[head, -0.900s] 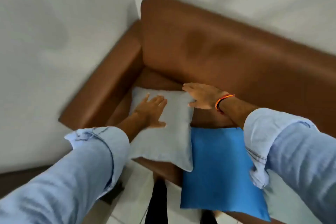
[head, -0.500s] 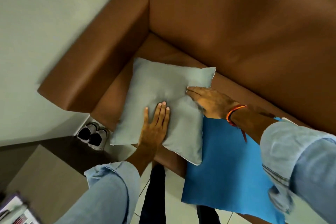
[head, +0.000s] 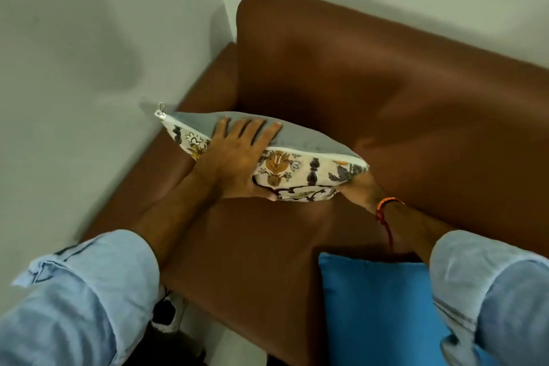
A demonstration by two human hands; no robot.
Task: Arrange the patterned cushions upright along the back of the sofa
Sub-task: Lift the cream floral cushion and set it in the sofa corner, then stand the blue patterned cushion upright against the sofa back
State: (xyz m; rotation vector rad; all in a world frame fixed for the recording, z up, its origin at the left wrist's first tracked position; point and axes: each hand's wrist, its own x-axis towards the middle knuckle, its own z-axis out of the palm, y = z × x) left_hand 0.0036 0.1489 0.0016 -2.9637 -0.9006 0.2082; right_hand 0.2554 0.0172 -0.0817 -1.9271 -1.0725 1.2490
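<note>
Hidden: right hand [head: 361,191] mostly under cushion [head: 297,169]; grip unclear.
Left hand [head: 234,157]: clasps cushion's top edge.
Changed: cushion, earlier flat on sofa [head: 386,83], now raised on edge.

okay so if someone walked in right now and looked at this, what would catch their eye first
Probably the floral patterned cushion, raised on edge over the seat in the corner of the brown sofa. The left hand is spread over its top edge and the right hand grips its right end. Next, the bright blue cushion lying flat at the seat's front.
</note>
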